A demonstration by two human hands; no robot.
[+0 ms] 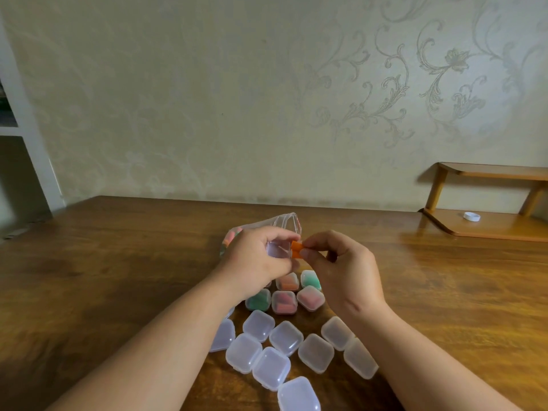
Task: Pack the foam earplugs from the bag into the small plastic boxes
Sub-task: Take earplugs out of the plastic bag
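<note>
Left hand [261, 256] gripped a small clear box [278, 250], fingers curled round it. Right hand [341, 268] pinched the orange earplugs [296, 250] at its mouth, probably a pair, hard to tell. Bag [278, 223] lay just behind, mid-table [118, 262]. Filled boxes [284, 302] sat under the hands, empty boxes [286, 338] toward the near edge. Foam looked light and squashy: pinch mid-body. Box likely slick: hold by its sides.
</note>
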